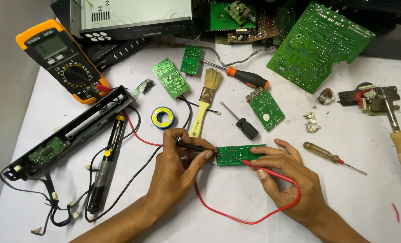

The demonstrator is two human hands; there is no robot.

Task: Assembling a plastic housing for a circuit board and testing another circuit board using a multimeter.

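Note:
A small green circuit board (pixel 237 155) lies flat on the white table between my hands. My left hand (pixel 178 165) pinches a black test probe (pixel 195 147), its tip touching the board's left end. My right hand (pixel 287 173) grips a red test probe (pixel 269 171), tip resting on the board's lower middle. The red lead (pixel 236 219) loops under my wrists toward the left. Both leads run to an orange multimeter (pixel 62 59) at the far left.
A paintbrush (pixel 205 101), two screwdrivers (pixel 245 78) (pixel 242 122), a solder reel (pixel 163 117), a desoldering pump (pixel 104 170), a black plastic panel (pixel 70 133), several green boards (pixel 318 45) and a soldering iron (pixel 400 139) lie around.

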